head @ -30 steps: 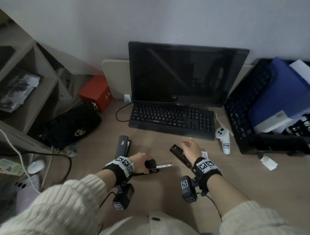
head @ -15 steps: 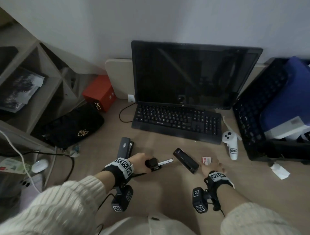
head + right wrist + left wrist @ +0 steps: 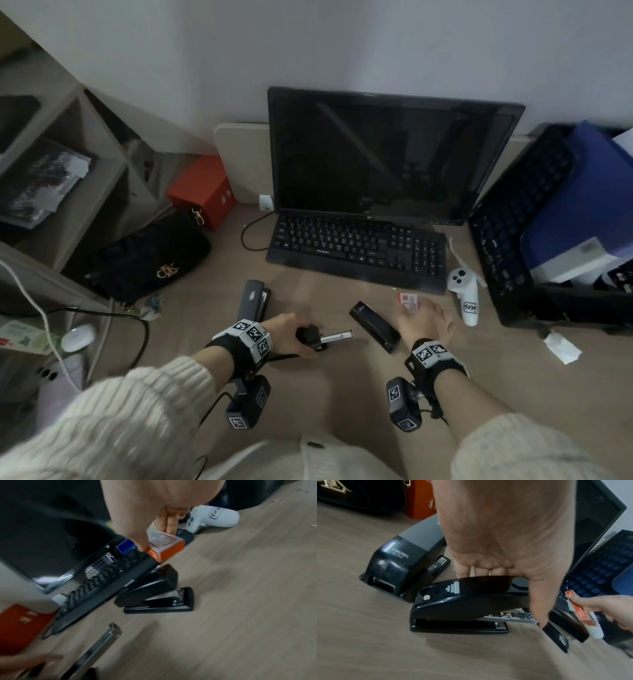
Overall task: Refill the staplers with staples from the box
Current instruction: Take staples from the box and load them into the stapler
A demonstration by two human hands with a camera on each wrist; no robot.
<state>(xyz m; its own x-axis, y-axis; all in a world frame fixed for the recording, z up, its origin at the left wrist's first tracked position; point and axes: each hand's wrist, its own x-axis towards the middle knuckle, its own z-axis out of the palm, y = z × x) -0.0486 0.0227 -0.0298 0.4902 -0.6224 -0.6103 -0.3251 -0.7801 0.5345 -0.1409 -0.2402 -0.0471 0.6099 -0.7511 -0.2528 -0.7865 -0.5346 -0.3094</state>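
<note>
Orange staple box [image 3: 165,547] is pinched in the right hand [image 3: 423,323], off the desk [image 3: 342,394]. At its 9 o'clock, left hand [image 3: 291,337] clamps an open stapler [image 3: 467,601]; another stapler [image 3: 375,325] lies between.

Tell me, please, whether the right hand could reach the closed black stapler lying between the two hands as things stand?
Probably yes, once freed: the black stapler lies on bare desk just left of the right hand, nothing between them. But that hand already pinches the staple box.

sleeves [image 3: 113,421]: cream ribbed knit | wrists: black straps, white tag-marked cubes [image 3: 252,337] | black cabled cameras [image 3: 248,401]
</note>
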